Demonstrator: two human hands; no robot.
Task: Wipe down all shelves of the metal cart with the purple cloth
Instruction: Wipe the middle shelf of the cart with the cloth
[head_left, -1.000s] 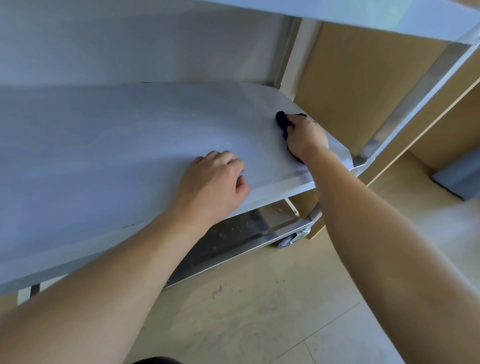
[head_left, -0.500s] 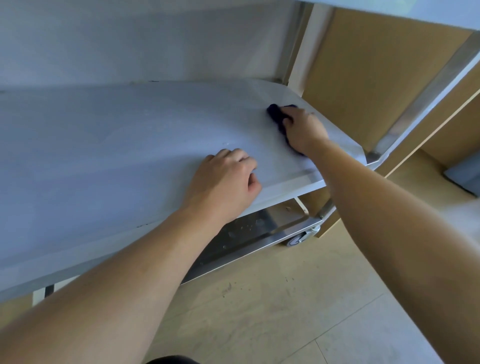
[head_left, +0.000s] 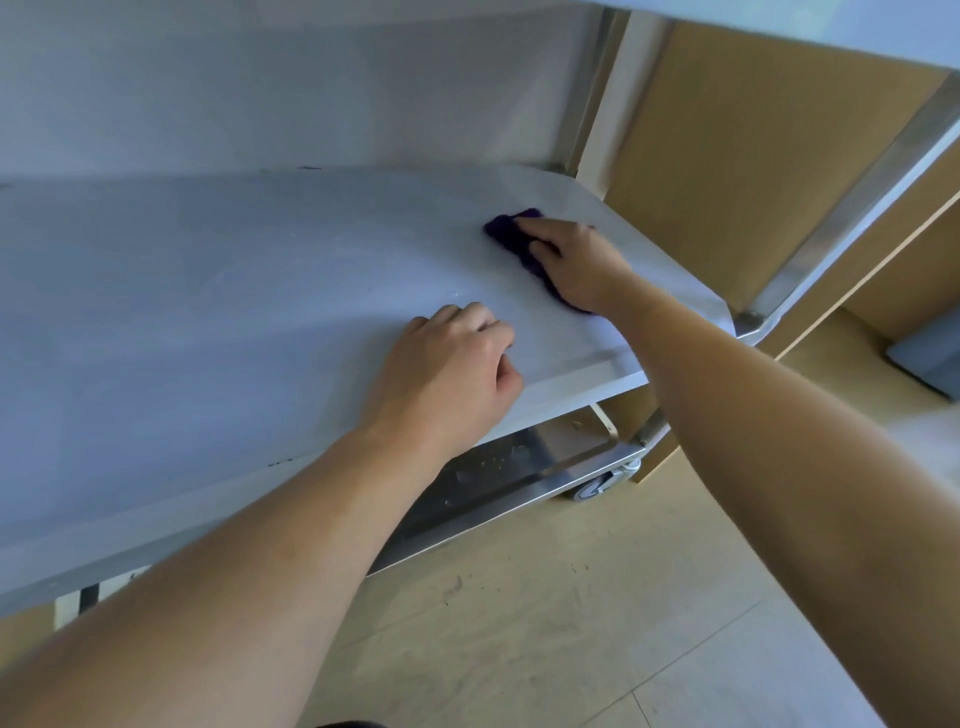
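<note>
Right hand (head_left: 576, 265) is pressing purple cloth (head_left: 511, 231) on middle shelf (head_left: 234, 312), centre-right; left hand (head_left: 447, 384) resting curled, empty; next, probably sweeping left

Two hands are in view: the left hand (head_left: 447, 379) mid-frame, the right hand (head_left: 576, 265) up and right of it. One purple cloth (head_left: 511, 234). The metal cart shows three shelves: top shelf (head_left: 831, 26), middle shelf (head_left: 208, 312), bottom shelf (head_left: 519, 473). Two posts: back post (head_left: 608, 98), front post (head_left: 852, 208). One wheel (head_left: 597, 486).
</note>
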